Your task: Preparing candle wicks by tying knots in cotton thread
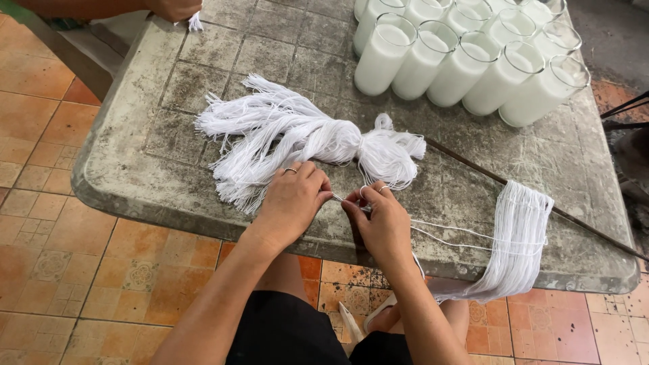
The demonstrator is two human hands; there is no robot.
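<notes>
White cotton string everywhere on this worn grey table (169,182). Left hand (292,199) and right hand (382,220) are meeting at the near edge, fingertips pinched together on a single white strand (338,198); both hands are closing on that thread, none of the fingers spread.

Progress, judged from the layout: a batch of strands (517,236) is already hanging over a thin dark rod (574,220) at the right, draping off the table edge toward the floor, with a couple of loose threads running back toward the right hand. That looks like the finished share. A large knotted bundle of string (304,138) is lying just beyond the hands, mostly untouched, so plenty seems to be remaining.

Glass tumblers of white wax (466,57) are standing in rows at the far right corner; whether they have wicks cannot be told.

Hard to make out: exactly how the pinched strand is being worked, since the fingers are covering it. Rod's right end is running out of frame. Another person's hand (174,8) is showing at the top edge, cut off, gripping a small white tuft.
</notes>
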